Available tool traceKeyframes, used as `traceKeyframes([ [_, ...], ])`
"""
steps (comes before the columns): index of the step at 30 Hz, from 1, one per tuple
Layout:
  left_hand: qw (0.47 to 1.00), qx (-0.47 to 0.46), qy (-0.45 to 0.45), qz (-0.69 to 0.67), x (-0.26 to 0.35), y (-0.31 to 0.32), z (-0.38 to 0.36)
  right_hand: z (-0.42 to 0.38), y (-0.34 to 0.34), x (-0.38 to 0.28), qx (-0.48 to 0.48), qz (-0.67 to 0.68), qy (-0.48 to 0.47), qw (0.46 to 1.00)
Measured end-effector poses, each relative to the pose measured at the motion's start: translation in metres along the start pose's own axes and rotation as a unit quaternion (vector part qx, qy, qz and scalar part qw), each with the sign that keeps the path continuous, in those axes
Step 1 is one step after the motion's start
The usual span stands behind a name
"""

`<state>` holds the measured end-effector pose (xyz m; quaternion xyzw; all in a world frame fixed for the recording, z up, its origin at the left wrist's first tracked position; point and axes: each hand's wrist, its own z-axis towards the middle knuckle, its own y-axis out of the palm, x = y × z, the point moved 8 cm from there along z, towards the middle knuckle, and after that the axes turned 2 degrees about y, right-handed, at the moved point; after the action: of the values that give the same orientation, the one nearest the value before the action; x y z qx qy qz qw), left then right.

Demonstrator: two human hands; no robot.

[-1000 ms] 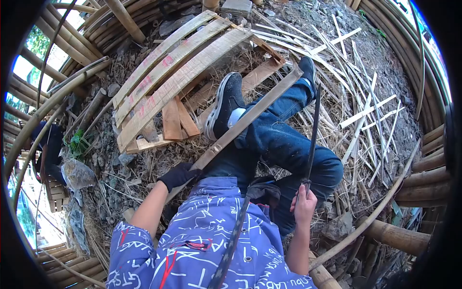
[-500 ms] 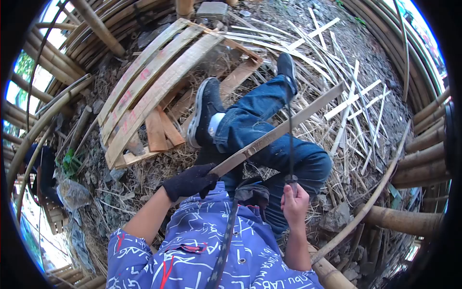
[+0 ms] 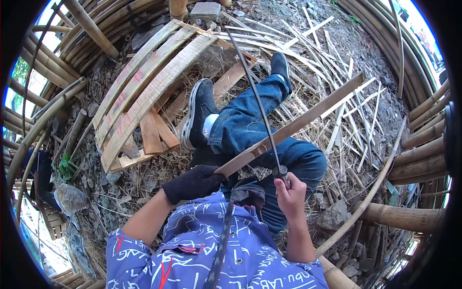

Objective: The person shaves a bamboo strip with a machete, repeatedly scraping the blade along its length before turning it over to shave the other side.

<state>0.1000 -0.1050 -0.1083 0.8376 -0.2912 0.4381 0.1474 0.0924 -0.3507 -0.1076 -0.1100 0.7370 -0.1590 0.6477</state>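
Head view, left to right: wooden planks (image 3: 144,91) lie on the littered ground. The gloved left hand (image 3: 192,182) is clamped on the near end of a bamboo slat (image 3: 293,126), which slants up and right across the knees, seemingly for support. The bare right hand (image 3: 288,192), fist closed, grips a long knife (image 3: 255,96), its blade crossing the slat.

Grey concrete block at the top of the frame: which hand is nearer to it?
Left. The black-gloved left hand, gripping the flat bamboo slat, lies nearer the grey concrete block. The bare right hand, holding the long dark blade, sits slightly lower and further right.
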Motion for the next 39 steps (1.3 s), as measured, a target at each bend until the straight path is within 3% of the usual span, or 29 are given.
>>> traceKeyframes([
  [4, 1.0, 0.015, 0.018, 0.0, -0.008, 0.002, 0.003, 0.005, 0.001, -0.026, -0.009, -0.055, -0.046, 0.997],
  [6, 0.989, 0.032, 0.137, 0.045, 0.004, 0.002, 0.001, 0.008, -0.002, -0.037, -0.004, -0.096, -0.063, 0.993],
  [9, 0.981, 0.092, 0.153, 0.074, 0.029, 0.002, -0.009, 0.016, -0.01, -0.043, 0.009, -0.166, -0.094, 0.981],
  [12, 0.963, 0.125, 0.158, 0.18, 0.03, 0.0, -0.016, 0.023, -0.025, -0.05, 0.034, -0.208, -0.124, 0.97],
  [15, 0.957, 0.139, 0.153, 0.202, 0.025, -0.005, -0.033, 0.037, -0.058, -0.037, 0.086, -0.229, -0.051, 0.968],
  [16, 0.958, 0.138, 0.154, 0.2, 0.023, -0.005, -0.035, 0.041, -0.069, -0.027, 0.115, -0.235, -0.077, 0.962],
  [18, 0.967, 0.127, 0.095, 0.201, 0.012, -0.004, -0.034, 0.047, -0.085, -0.021, 0.151, -0.238, -0.082, 0.956],
  [21, 0.976, 0.109, 0.082, 0.169, 0.012, 0.003, -0.026, 0.039, -0.071, -0.016, 0.132, -0.174, -0.047, 0.975],
  [24, 0.979, 0.101, 0.13, 0.122, 0.02, 0.012, -0.012, 0.019, -0.027, -0.04, 0.058, -0.104, -0.076, 0.99],
  [26, 0.977, 0.099, 0.153, 0.111, 0.029, 0.016, -0.011, 0.01, -0.007, -0.055, 0.019, -0.164, -0.135, 0.977],
  [28, 0.973, 0.1, 0.179, 0.11, 0.043, 0.012, -0.015, 0.017, -0.011, -0.06, 0.037, -0.16, -0.162, 0.973],
  [31, 0.988, 0.086, 0.095, 0.083, 0.043, 0.01, -0.022, 0.024, -0.022, -0.061, 0.052, -0.186, -0.181, 0.964],
  [35, 0.983, 0.095, 0.1, 0.123, 0.046, 0.011, -0.021, 0.023, -0.032, -0.066, 0.076, -0.218, -0.215, 0.949],
  [36, 0.977, 0.111, 0.113, 0.143, 0.045, 0.008, -0.024, 0.024, -0.036, -0.063, 0.076, -0.219, -0.212, 0.949],
  [39, 0.971, 0.138, 0.127, 0.149, 0.034, -0.001, -0.035, 0.041, -0.07, -0.039, 0.135, -0.219, -0.089, 0.962],
])
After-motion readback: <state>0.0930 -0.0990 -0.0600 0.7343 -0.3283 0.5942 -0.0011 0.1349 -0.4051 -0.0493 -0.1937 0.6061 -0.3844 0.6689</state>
